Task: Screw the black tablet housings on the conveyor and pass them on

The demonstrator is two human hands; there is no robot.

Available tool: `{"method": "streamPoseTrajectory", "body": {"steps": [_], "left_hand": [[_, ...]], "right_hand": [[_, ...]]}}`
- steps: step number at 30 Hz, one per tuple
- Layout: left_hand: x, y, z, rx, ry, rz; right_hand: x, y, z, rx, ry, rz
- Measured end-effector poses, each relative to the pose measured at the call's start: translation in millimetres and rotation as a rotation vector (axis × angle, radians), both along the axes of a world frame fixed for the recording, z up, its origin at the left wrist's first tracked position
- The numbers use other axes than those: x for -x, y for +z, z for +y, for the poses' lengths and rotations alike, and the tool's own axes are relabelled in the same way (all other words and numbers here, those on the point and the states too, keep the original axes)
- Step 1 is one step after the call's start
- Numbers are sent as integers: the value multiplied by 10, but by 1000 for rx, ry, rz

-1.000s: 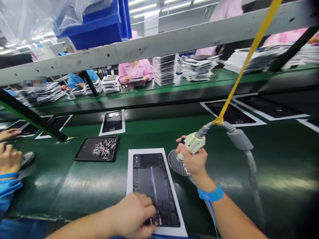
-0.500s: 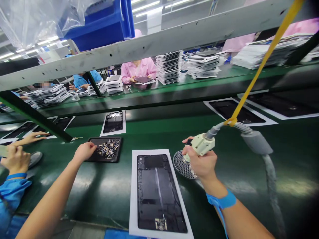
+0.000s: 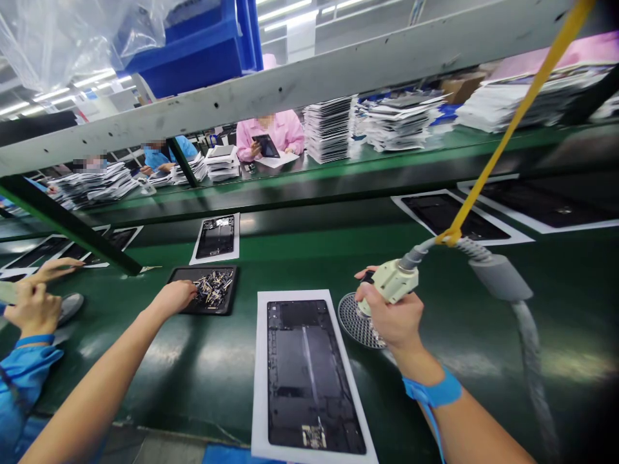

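Observation:
My left hand (image 3: 175, 298) is at the left part of a black tray (image 3: 233, 301), its bent fingers at the edge of a pile of small, thin metallic and black parts (image 3: 214, 287). Its fingertips are hidden, so I cannot see what they hold. My right hand (image 3: 397, 317) is wrapped round a pale electric screwdriver (image 3: 393, 281). The tool's lower end points down over a round, perforated metal dish (image 3: 352, 320); its tip is hidden. Between my hands lies an open black tablet housing (image 3: 312, 374) on a white sheet (image 3: 260, 399).
A yellow strap (image 3: 507, 132) and a thick grey cable (image 3: 529, 361) run from the screwdriver. More housings on white sheets lie at the back, one behind the tray (image 3: 217, 236). A co-worker's hands (image 3: 36, 309) are at far left. A green post (image 3: 77, 229) slants beside them.
My left hand has moved right, further over the tray and up to the small parts. My right hand and the screwdriver have hardly moved. Across the bench, a person in pink has tilted up a tablet.

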State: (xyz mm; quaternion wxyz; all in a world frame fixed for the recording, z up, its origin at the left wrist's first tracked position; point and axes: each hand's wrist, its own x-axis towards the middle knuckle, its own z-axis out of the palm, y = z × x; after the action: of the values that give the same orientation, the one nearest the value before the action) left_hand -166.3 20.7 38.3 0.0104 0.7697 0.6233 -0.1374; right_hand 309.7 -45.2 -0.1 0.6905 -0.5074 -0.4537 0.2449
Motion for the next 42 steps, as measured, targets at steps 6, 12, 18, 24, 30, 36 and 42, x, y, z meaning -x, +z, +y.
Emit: {"method": "streamPoseTrajectory", "body": {"steps": [6, 12, 18, 24, 30, 36, 42], "left_hand": [[-9, -25, 16, -23, 7, -24], [138, 205, -31, -130, 100, -186], [-67, 441, -271, -270, 149, -389], [-856, 51, -465, -184, -115, -681], [-1478, -524, -498, -197, -316, -726], [-1642, -736, -500, -262, -369, -450], [-1685, -711, -581, -313, -397, -284]], "right_hand": [[-3, -10, 1, 1, -5, -12], [-9, -17, 9, -4, -6, 2], [-11, -19, 4, -22, -5, -34], [-30, -37, 14, -16, -13, -48], [-21, -16, 4, -18, -6, -23], [-24, -24, 1, -17, 2, -36], [-26, -25, -7, -13, 1, -39]]}}
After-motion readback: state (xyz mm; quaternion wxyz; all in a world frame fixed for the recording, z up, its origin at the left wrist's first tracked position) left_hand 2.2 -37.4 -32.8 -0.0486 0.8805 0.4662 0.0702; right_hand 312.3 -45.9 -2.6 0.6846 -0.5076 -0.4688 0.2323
